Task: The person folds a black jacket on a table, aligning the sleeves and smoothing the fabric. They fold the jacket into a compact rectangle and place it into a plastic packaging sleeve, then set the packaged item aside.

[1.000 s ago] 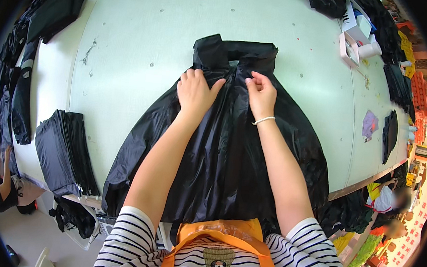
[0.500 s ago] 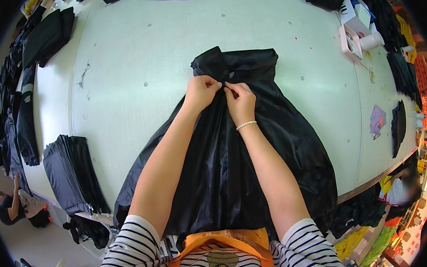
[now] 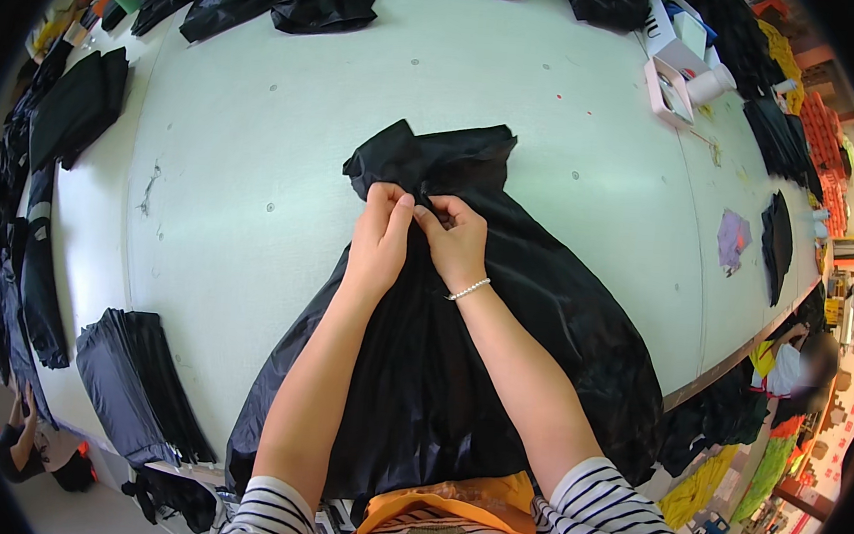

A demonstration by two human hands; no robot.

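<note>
A shiny black garment [image 3: 563, 318] lies in front of me, its gathered upper end on the table and its wide lower part spreading toward my body. Near the narrow top, my left hand [image 3: 382, 238] pinches the black fabric between thumb and fingers. Close beside it, my right hand [image 3: 455, 239] pinches the same cloth, a beaded bracelet on its wrist. The two sets of fingertips are a short gap apart. Whatever small detail lies between them is too dark to make out. Above the hands, the garment's folded top edge stands up loosely.
On the pale table [image 3: 288, 116], a stack of folded black pieces [image 3: 137, 380] lies at the near left. Black garments [image 3: 327, 3] line the far edge. A pink box [image 3: 669, 90] and white cup [image 3: 710, 85] stand far right, with a purple scrap [image 3: 733, 241] nearer.
The view has tilted, so most things sit lower and further left. Both hands keep their pinch on the garment, with fingers slightly shifted.
</note>
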